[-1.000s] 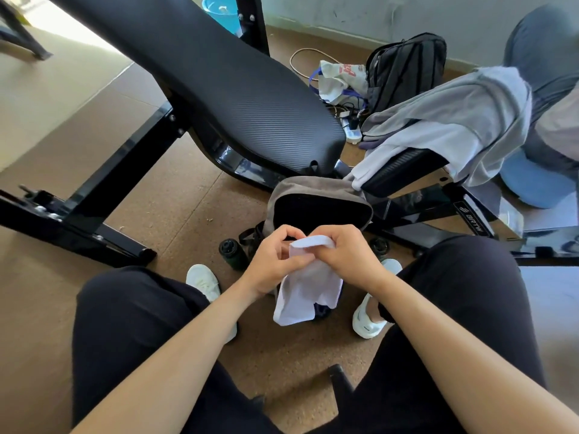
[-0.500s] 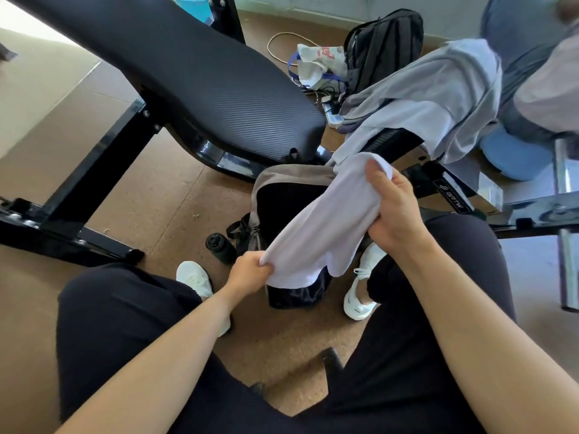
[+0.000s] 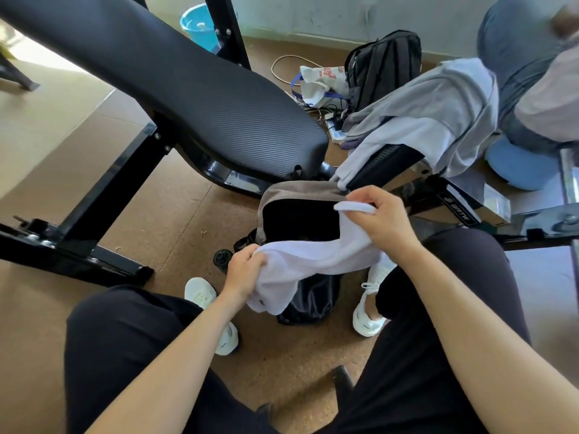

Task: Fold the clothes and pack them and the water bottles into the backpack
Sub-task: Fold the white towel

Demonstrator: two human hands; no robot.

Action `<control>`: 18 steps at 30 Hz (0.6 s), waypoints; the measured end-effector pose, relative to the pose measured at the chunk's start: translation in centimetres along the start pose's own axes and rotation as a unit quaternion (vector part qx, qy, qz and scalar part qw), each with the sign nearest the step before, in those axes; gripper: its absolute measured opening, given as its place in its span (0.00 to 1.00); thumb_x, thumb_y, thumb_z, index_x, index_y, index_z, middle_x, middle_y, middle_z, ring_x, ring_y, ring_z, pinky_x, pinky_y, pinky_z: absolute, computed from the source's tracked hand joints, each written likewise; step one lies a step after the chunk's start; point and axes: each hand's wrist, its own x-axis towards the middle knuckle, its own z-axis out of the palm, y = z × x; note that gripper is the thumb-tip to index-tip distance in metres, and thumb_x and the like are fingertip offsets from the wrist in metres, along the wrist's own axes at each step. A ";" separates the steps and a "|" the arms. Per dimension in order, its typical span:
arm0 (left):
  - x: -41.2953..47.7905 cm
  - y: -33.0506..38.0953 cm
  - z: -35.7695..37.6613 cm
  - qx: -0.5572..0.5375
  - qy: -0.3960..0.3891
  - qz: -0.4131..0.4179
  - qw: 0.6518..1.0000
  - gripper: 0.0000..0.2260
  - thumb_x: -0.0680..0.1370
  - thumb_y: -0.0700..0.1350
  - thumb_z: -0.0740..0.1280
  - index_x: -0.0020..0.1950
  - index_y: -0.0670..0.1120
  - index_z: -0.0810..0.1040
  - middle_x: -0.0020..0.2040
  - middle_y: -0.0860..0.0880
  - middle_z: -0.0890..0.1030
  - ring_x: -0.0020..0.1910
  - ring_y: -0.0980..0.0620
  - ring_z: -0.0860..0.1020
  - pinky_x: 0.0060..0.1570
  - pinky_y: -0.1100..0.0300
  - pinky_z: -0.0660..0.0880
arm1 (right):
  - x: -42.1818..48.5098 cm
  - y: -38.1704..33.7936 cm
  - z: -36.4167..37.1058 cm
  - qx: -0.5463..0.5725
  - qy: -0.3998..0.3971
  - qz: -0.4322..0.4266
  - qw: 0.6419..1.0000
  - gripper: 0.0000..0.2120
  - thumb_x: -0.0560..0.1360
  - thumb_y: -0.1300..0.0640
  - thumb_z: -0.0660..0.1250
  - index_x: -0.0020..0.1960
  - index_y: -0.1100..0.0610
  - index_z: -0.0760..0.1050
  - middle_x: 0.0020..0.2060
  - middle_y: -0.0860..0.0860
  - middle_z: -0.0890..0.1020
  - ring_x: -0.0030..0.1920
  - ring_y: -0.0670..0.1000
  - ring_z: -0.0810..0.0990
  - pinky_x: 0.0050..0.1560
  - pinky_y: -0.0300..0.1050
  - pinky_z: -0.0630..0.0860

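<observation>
A white garment [image 3: 316, 261] is stretched between my hands, above the open grey and black backpack [image 3: 291, 195] that stands on the floor between my feet. My left hand [image 3: 242, 270] grips its lower left end. My right hand [image 3: 380, 220] pinches its upper end over the backpack's mouth. A black water bottle [image 3: 223, 259] lies on the floor left of the backpack, partly hidden by my left hand. Grey and white clothes [image 3: 432, 120] hang over the black bench seat on the right.
A black padded weight bench [image 3: 188, 98] with a steel frame [image 3: 94, 214] fills the left and middle. A second black backpack [image 3: 382, 67], a white bag [image 3: 319, 83] and cables lie by the wall. Another person's legs [image 3: 517, 73] are at the right.
My hands, close together on the bunched white garment a second ago, have moved apart and spread it out. My right hand rose to the right, then lowered toward the backpack's mouth.
</observation>
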 end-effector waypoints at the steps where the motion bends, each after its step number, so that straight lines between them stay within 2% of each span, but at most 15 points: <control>1: -0.3 0.5 0.0 -0.007 -0.024 0.019 0.999 0.15 0.73 0.46 0.63 0.37 0.35 0.65 0.35 0.42 0.66 0.35 0.48 0.65 0.39 0.52 0.61 | -0.1 0.0 0.6 -0.022 -0.031 -0.001 0.999 0.11 0.73 0.55 0.77 0.54 0.52 0.83 0.47 0.47 0.84 0.47 0.39 0.81 0.50 0.34 0.75; 3: -1.0 1.6 0.0 -0.004 -0.082 0.061 0.995 0.18 0.75 0.49 0.65 0.39 0.33 0.71 0.35 0.40 0.70 0.35 0.49 0.68 0.38 0.55 0.64 | -0.5 -0.1 1.9 -0.057 -0.094 -0.012 0.994 0.17 0.71 0.56 0.78 0.59 0.51 0.81 0.52 0.45 0.84 0.56 0.40 0.81 0.60 0.39 0.76; 5: -1.5 2.5 0.0 -0.001 -0.128 0.099 0.987 0.19 0.76 0.51 0.66 0.46 0.34 0.78 0.40 0.35 0.76 0.38 0.48 0.73 0.40 0.57 0.68 | -1.1 -0.2 3.4 -0.063 -0.177 -0.026 0.982 0.23 0.70 0.56 0.79 0.64 0.51 0.80 0.55 0.45 0.84 0.59 0.40 0.80 0.65 0.42 0.76; 7: -1.9 3.0 -0.1 -0.001 -0.149 0.131 0.980 0.15 0.79 0.48 0.66 0.49 0.36 0.82 0.44 0.34 0.79 0.40 0.48 0.76 0.42 0.59 0.70 | -1.8 -0.3 5.1 -0.068 -0.257 -0.024 0.964 0.25 0.70 0.51 0.80 0.65 0.51 0.79 0.54 0.44 0.84 0.57 0.42 0.82 0.61 0.44 0.79; 9: -2.2 3.4 -0.4 0.001 -0.153 0.149 0.977 0.11 0.82 0.43 0.65 0.49 0.37 0.83 0.44 0.35 0.81 0.41 0.48 0.77 0.43 0.58 0.72 | -2.3 -0.1 6.6 -0.078 -0.298 -0.023 0.951 0.16 0.72 0.49 0.78 0.58 0.50 0.83 0.49 0.44 0.85 0.52 0.43 0.83 0.55 0.44 0.81; 11: -2.2 3.4 -0.7 0.015 -0.150 0.149 0.977 0.09 0.83 0.40 0.65 0.48 0.39 0.84 0.43 0.39 0.82 0.41 0.50 0.78 0.42 0.60 0.73 | -2.3 0.0 7.3 -0.082 -0.298 -0.032 0.950 0.09 0.75 0.48 0.75 0.48 0.53 0.84 0.42 0.47 0.85 0.44 0.44 0.82 0.47 0.45 0.79; 14: -1.5 2.6 -1.6 0.080 -0.118 0.131 0.981 0.08 0.78 0.41 0.65 0.45 0.42 0.82 0.40 0.42 0.81 0.37 0.50 0.77 0.40 0.58 0.72 | -1.6 -0.1 6.5 -0.069 -0.254 -0.038 0.964 0.16 0.79 0.53 0.71 0.40 0.65 0.78 0.32 0.53 0.77 0.34 0.46 0.73 0.38 0.42 0.69; 16: -0.8 1.5 -2.2 0.147 -0.099 0.104 0.979 0.07 0.74 0.43 0.63 0.40 0.41 0.77 0.36 0.39 0.76 0.34 0.45 0.72 0.38 0.53 0.68 | -1.0 -0.1 5.4 -0.048 -0.198 -0.030 0.979 0.20 0.80 0.55 0.69 0.38 0.70 0.71 0.31 0.54 0.70 0.33 0.47 0.67 0.34 0.40 0.64; 18: -0.3 0.7 -2.7 0.184 -0.089 0.074 0.976 0.06 0.75 0.39 0.63 0.38 0.40 0.73 0.32 0.43 0.72 0.32 0.49 0.69 0.39 0.53 0.66 | -0.2 0.1 4.4 -0.033 -0.140 -0.016 0.989 0.23 0.81 0.55 0.69 0.37 0.71 0.66 0.31 0.55 0.67 0.33 0.48 0.65 0.33 0.40 0.62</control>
